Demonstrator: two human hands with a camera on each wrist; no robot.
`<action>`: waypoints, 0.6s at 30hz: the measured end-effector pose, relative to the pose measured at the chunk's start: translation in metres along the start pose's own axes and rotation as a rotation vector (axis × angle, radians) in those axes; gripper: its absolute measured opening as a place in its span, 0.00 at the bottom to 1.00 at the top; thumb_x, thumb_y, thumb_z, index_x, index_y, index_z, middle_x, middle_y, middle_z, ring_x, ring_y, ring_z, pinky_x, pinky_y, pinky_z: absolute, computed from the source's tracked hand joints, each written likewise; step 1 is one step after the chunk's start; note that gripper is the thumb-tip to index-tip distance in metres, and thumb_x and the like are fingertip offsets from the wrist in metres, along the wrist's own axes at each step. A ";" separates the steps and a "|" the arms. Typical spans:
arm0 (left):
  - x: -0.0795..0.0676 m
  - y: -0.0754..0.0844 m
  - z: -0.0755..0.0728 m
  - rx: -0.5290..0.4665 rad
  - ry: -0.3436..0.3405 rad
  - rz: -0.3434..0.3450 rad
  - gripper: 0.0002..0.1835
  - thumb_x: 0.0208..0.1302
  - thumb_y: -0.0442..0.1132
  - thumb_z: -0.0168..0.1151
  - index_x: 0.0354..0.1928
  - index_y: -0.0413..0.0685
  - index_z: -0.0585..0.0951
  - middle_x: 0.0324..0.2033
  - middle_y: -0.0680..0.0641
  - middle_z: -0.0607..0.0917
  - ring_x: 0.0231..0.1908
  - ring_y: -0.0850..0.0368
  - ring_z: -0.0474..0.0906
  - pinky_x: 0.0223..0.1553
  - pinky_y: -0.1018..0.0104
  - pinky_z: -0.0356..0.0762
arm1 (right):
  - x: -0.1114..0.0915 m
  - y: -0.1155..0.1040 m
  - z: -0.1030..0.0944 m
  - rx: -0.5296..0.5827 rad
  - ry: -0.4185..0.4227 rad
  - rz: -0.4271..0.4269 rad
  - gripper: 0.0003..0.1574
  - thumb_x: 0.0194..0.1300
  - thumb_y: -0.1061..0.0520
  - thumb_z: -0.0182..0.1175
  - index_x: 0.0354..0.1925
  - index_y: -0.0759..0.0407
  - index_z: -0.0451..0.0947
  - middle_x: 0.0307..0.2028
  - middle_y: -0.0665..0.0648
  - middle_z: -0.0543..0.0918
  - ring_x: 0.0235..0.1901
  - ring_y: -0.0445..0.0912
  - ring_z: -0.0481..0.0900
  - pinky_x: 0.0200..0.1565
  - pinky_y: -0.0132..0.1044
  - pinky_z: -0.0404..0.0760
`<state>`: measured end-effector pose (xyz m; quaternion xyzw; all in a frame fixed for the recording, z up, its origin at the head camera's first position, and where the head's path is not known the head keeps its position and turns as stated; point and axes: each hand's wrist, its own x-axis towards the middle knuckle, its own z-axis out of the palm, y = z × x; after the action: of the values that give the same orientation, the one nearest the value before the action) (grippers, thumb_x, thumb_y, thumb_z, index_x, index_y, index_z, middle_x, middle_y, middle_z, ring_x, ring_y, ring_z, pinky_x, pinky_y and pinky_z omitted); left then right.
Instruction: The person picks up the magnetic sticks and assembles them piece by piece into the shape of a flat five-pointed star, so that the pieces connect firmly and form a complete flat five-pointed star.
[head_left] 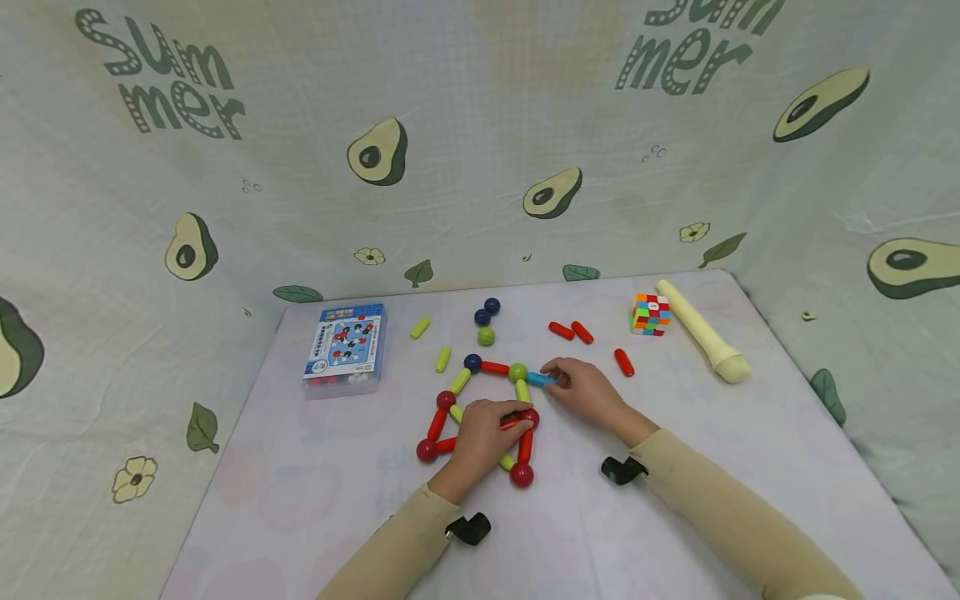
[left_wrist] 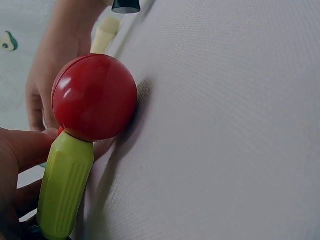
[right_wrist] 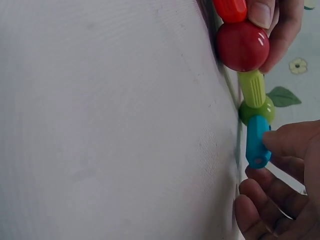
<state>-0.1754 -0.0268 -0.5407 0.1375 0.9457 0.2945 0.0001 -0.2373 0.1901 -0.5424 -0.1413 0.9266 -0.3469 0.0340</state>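
Observation:
A frame of magnetic rods and balls (head_left: 437, 425) lies on the table, joining red and yellow-green rods with red, green and dark blue balls. My left hand (head_left: 483, 432) reaches over it and holds a red ball (head_left: 531, 417) on its right side, between thumb and fingers. At the upper right corner, a blue rod (head_left: 538, 379) sticks out from a green ball (head_left: 517, 372). My right hand (head_left: 583, 387) pinches the free end of that rod; its other fingers are loosely bent in the right wrist view. Large in the left wrist view is another red ball (left_wrist: 95, 97) with a yellow-green rod (left_wrist: 65, 187).
Behind the frame lie loose yellow-green rods (head_left: 443, 359), dark blue balls (head_left: 482, 317) and a green ball (head_left: 486, 336). Loose red rods (head_left: 561, 331) are at right, near a puzzle cube (head_left: 650, 315) and a pale yellow microphone-shaped object (head_left: 703, 333). A clear box (head_left: 343, 350) stands back left.

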 end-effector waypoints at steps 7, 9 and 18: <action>-0.001 0.000 0.000 -0.001 -0.011 -0.011 0.19 0.64 0.53 0.71 0.56 0.63 0.87 0.43 0.60 0.88 0.44 0.58 0.76 0.48 0.60 0.74 | -0.010 0.010 -0.012 -0.002 0.035 0.026 0.17 0.69 0.54 0.66 0.55 0.53 0.82 0.43 0.51 0.83 0.41 0.46 0.78 0.45 0.43 0.80; -0.001 0.001 0.000 -0.002 -0.017 -0.016 0.19 0.64 0.53 0.71 0.56 0.63 0.87 0.43 0.60 0.88 0.45 0.58 0.76 0.48 0.60 0.75 | -0.013 0.015 -0.016 -0.012 0.049 0.045 0.17 0.70 0.53 0.66 0.56 0.53 0.82 0.44 0.51 0.83 0.41 0.46 0.78 0.45 0.43 0.81; -0.001 0.002 -0.003 -0.027 -0.039 -0.020 0.19 0.65 0.52 0.71 0.57 0.63 0.87 0.45 0.60 0.88 0.46 0.57 0.77 0.52 0.56 0.74 | -0.021 0.040 -0.041 -0.093 0.172 0.143 0.20 0.70 0.56 0.64 0.58 0.58 0.79 0.46 0.59 0.77 0.43 0.52 0.74 0.43 0.45 0.78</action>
<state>-0.1739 -0.0275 -0.5373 0.1337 0.9428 0.3044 0.0234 -0.2338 0.2508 -0.5384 -0.0459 0.9488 -0.3112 -0.0275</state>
